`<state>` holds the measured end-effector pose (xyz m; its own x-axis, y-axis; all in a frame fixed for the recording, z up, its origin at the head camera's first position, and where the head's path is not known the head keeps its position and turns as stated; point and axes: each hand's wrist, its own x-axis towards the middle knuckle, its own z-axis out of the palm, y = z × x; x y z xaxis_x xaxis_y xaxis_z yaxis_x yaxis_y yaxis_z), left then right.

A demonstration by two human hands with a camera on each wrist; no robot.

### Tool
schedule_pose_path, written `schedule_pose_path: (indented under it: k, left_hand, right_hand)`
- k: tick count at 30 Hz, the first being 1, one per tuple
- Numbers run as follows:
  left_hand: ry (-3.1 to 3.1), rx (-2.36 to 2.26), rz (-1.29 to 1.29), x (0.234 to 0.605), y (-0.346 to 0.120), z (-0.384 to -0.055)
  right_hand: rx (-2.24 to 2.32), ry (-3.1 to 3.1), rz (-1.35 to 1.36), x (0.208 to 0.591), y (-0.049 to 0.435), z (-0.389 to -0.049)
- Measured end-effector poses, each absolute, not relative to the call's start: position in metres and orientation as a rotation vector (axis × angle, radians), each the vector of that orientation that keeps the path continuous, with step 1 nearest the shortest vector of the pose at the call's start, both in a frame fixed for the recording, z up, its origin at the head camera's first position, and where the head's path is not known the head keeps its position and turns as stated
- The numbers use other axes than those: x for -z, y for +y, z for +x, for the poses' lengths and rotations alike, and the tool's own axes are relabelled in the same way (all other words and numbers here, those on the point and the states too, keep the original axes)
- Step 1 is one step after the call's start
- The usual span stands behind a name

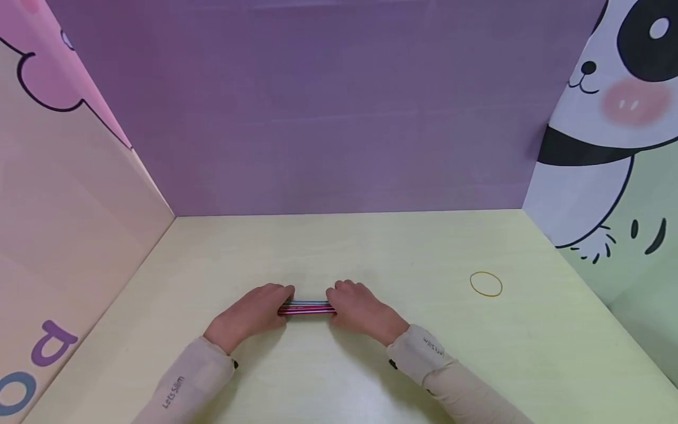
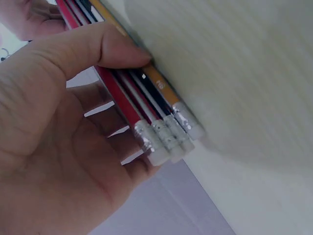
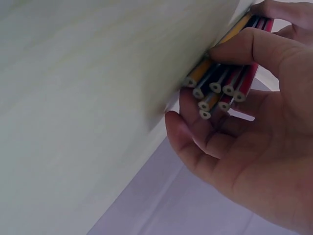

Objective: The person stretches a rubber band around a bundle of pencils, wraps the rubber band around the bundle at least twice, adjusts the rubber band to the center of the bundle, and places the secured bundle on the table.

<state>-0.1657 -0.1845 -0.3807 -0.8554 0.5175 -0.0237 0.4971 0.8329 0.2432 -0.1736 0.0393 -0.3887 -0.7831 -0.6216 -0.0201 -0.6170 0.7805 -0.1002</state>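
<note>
The left hand point(image 1: 249, 317) curls round the eraser end of the pencils point(image 1: 306, 307), thumb pressed on top. The right hand point(image 1: 361, 310), at its 3 o'clock, wraps the unsharpened tips the same way. The bundle lies flat on the table point(image 1: 339, 377) between them. A rubber band point(image 1: 485, 284) lies well apart at the right hand's 2 o'clock. Beyond stands a purple wall point(image 1: 328, 106).
</note>
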Motion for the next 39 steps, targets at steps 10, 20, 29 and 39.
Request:
schedule_pose_path:
  k: [10,20,29,39]
  left_hand:
    - [2.935,-0.332,0.874,0.385,-0.184,-0.168]
    - [2.968,-0.444,1.023,0.381,-0.182,-0.166]
    - [2.568,-0.813,0.916,0.373,-0.169,-0.160]
    - [2.039,-1.271,0.784,0.375,-0.159,-0.157]
  right_hand:
    - [0.396,2.859,-1.053,0.385,0.052,-0.183]
    - [0.648,2.734,-1.012,0.378,0.068,-0.191]
    - [0.762,2.704,-1.009,0.354,0.086,-0.198]
    - [1.002,2.677,-1.053,0.336,0.099,-0.206]
